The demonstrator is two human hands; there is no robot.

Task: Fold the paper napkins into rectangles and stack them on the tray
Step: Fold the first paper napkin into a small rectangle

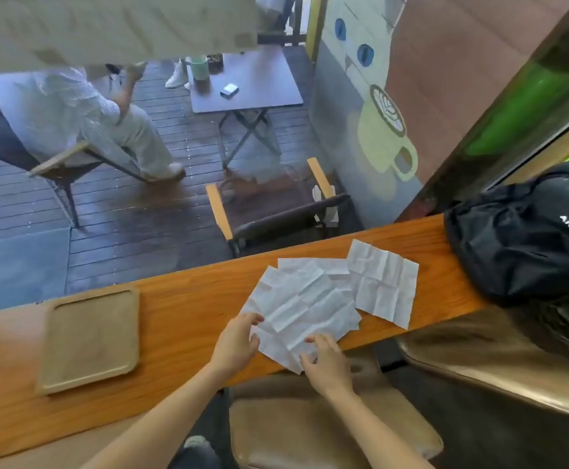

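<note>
Toward the left end of the wooden counter (pixel 181 309), a tray (pixel 90 377) is sitting near the front edge, and nothing is lying in it, so no napkin has been stacked yet. The task is looking to be at its very start: the first fold has not been made.

Moving right, the left hand (pixel 237 343) is reaching over the front edge, its fingers loosely spread and its fingertips touching the left border of the top napkin (pixel 305 306), pinning it rather than pinching it. That sheet is lying unfolded and creased on a fanned pile of napkins (pixel 335 269) (how many sheets are underneath is hard to say, since they overlap), and its near corner is hanging just past the front edge of the counter.

The right hand (pixel 327 362) is resting on that near corner, fingers apart and curled lightly onto the paper; whether the thumb is tucked beneath the sheet I cannot tell.

Further right, a single napkin (pixel 383 284) is lying flat, overlapping the pile's right side, and a black backpack (pixel 527 238) is occupying the right end.

The next move is probably calling for lifting one edge of the top sheet and bringing it across to meet the opposite edge, corners matched, while the other hand is holding the paper from sliding on the sheets below.
</note>
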